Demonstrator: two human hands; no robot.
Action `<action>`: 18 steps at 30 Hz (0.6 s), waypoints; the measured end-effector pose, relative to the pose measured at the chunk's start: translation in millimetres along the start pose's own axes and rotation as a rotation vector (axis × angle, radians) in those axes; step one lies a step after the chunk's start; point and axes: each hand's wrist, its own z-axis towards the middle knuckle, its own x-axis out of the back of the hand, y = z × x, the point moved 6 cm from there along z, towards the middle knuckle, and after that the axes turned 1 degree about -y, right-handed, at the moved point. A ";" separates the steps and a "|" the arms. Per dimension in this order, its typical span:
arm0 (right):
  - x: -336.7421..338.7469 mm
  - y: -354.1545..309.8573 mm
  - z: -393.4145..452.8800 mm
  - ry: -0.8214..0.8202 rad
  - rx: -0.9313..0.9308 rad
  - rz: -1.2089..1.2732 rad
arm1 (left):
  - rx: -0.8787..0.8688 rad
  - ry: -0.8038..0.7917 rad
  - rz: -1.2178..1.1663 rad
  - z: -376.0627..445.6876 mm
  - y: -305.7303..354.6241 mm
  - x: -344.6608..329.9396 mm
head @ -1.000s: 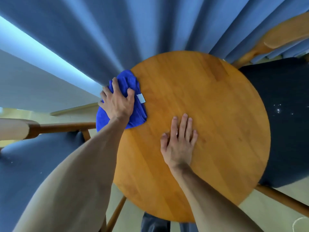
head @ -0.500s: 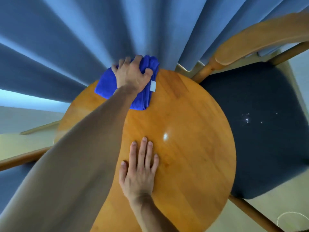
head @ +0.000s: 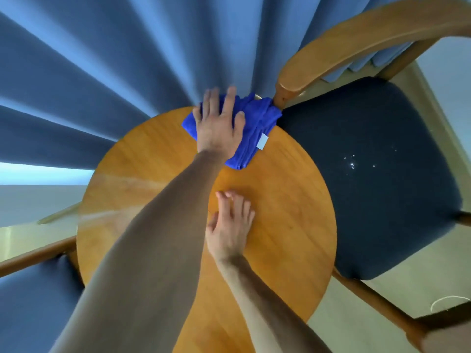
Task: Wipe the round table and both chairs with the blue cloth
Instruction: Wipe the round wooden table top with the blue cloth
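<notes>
The round wooden table (head: 293,212) fills the middle of the view. My left hand (head: 219,126) presses flat on the folded blue cloth (head: 257,123) at the table's far edge, close to the right chair's wooden arm post. The cloth's white tag points toward the table's middle. My right hand (head: 229,225) rests palm down on the middle of the tabletop, fingers apart, holding nothing. The right chair (head: 382,174) has a dark navy seat with a few pale specks and a curved wooden back. Only a corner of the left chair (head: 33,301) and its blue seat shows.
A pleated blue curtain (head: 127,59) hangs right behind the table's far edge. Both chairs stand tight against the table. Pale floor (head: 369,296) shows at the lower right, with a thin white loop of cord on it.
My left hand has swept the blue cloth along the table's far rim from the left side to the right, up to the right chair. My right hand has stayed on the tabletop.
</notes>
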 end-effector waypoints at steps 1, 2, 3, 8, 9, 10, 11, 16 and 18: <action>5.2 -4.5 40.0 0.083 -0.024 -0.023 | 0.115 0.048 0.008 -12.7 -15.4 5.1; 10.1 -16.0 82.9 0.200 -0.053 0.001 | 0.228 0.075 0.011 -26.2 -32.7 8.1; 13.5 -15.8 108.3 0.213 -0.139 0.067 | 0.320 0.088 0.015 -39.2 -50.3 10.5; -9.3 -60.7 178.3 0.116 0.013 0.067 | 0.512 0.033 0.072 -71.8 -102.3 12.9; -20.5 -73.5 193.8 0.037 0.013 0.032 | 0.504 0.020 0.080 -72.2 -105.5 11.0; -31.0 -79.0 205.3 -0.022 -0.007 -0.027 | 0.490 0.018 0.076 -71.9 -107.1 8.8; -39.0 -83.0 215.0 -0.061 -0.025 -0.089 | 0.480 0.027 0.063 -72.5 -108.8 6.8; -47.6 -71.9 239.7 -0.030 -0.026 -0.305 | 0.497 0.081 0.009 -76.2 -115.2 2.9; -43.6 -66.9 246.7 -0.023 -0.010 -0.363 | 0.477 0.085 0.023 -77.6 -114.3 2.9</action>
